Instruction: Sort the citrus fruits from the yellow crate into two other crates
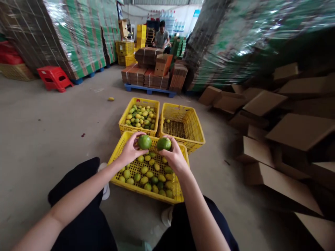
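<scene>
My left hand [134,148] is closed round a green lemon [144,142], thumb below and fingers above. Another green lemon [164,143] sits in my right hand [175,155], gripped from its right side. Both fruits are held up side by side, a little apart, over the near yellow crate [117,183]. Inside that crate lie several loose yellow and green lemons [149,174], with parts of its slotted floor showing. Behind it on the left, a second yellow crate [122,127] is piled with lemons. On the right, a third yellow crate [197,129] holds a small yellowish fruit [168,121].
A single yellow fruit [111,99] lies on the floor. Open cardboard boxes [264,103] crowd the right side. Ahead stands a blue pallet [149,89] with bundled cardboard [157,81], a person [161,36] behind it. A red stool [54,78] and wrapped stacks [75,35] are left.
</scene>
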Demonstrator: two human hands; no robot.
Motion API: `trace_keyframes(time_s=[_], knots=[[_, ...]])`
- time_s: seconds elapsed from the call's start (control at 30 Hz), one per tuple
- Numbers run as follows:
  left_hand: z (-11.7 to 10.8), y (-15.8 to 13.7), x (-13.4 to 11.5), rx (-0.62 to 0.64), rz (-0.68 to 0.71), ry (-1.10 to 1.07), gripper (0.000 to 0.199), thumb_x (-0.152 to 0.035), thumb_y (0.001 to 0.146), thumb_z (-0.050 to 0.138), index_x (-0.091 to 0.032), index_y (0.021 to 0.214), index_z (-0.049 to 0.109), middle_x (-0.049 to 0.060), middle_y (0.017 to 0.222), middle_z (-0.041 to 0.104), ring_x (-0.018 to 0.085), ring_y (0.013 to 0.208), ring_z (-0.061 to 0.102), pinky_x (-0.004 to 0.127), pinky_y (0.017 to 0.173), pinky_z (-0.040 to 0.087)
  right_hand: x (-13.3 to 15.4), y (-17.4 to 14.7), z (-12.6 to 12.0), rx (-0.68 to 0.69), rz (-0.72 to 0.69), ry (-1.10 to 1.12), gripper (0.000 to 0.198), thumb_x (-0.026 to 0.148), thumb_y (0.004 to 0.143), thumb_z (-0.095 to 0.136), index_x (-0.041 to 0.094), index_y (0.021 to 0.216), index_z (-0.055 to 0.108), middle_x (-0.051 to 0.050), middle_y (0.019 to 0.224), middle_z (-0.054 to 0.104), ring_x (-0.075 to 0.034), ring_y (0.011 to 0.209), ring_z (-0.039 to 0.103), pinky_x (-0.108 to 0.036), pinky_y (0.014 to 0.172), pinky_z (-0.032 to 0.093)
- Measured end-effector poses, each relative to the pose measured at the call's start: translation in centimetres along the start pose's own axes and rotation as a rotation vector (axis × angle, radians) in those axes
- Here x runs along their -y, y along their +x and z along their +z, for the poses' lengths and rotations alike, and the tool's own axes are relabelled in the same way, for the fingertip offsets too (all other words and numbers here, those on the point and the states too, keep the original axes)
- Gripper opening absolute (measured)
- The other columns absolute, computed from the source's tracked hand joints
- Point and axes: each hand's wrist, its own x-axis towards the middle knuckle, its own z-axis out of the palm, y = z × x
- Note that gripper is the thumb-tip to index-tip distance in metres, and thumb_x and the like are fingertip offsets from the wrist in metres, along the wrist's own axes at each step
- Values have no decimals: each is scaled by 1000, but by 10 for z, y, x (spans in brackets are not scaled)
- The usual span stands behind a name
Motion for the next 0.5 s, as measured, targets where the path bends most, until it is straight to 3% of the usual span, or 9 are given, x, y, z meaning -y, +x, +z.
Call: trace_keyframes(time_s=[0.27, 0.5], knots=[[3, 11, -18, -92, 303, 153, 50, -11, 71, 72, -28, 115, 57, 7, 121, 54, 23, 116, 55, 38, 91, 53, -1, 2, 4, -9, -186, -119, 45, 18, 58, 80, 28, 98, 60, 3, 92, 64, -17, 82, 59, -31, 76, 49], [11, 17, -31, -80, 406, 214, 52, -1, 72, 62, -30, 115, 58, 5, 120, 55, 23, 117, 54, 38, 91, 53, 5, 5, 0, -72, -316, -166, 47, 17, 58, 80, 30, 101, 65, 2, 98, 68, -19, 92, 64, -36, 83, 52]])
